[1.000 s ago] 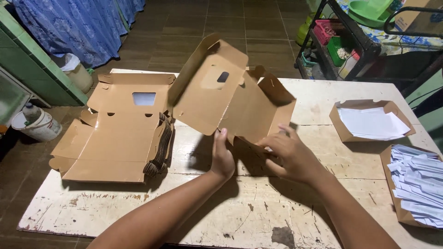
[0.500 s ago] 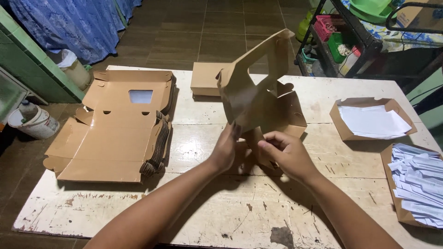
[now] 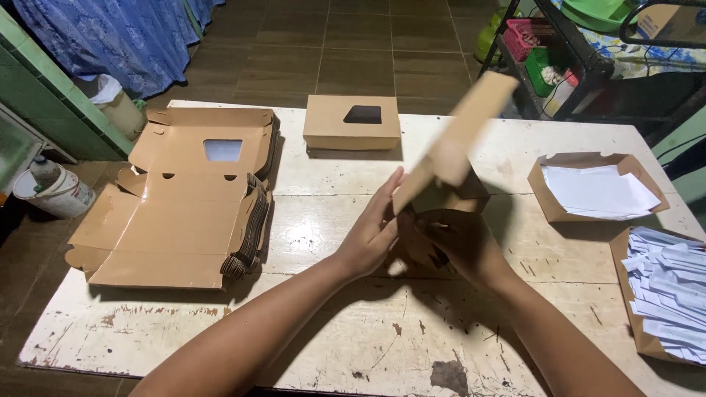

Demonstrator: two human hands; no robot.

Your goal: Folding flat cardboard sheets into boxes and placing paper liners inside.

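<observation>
At the lower middle of the frame two forearms reach up over the worn white surface (image 3: 220, 338) to a half-formed brown cardboard box (image 3: 441, 220) at centre. The left hand (image 3: 371, 235) lies flat, fingers straight, pressed against the near side of the box's raised lid, which tilts toward the upper right and is blurred. The right hand (image 3: 460, 246) is curled around the box's lower front wall; it looks to be grasping the cardboard there, though its fingertips are in shadow. As a judgement, the step in hand is folding the box into shape, with the body standing and the lid open; the next move calls for steadying the base with the right grip while the flat left palm guides the lid down squarely. To the left lies a stack of flat unfolded boxes (image 3: 176, 213) with window cut-outs. At the right edge an open tray of folded white paper pieces (image 3: 665, 283) sits below a tray of white sheets (image 3: 596, 190). Farther up, at top centre of the surface, a finished closed box (image 3: 351, 121) rests well apart.
</observation>
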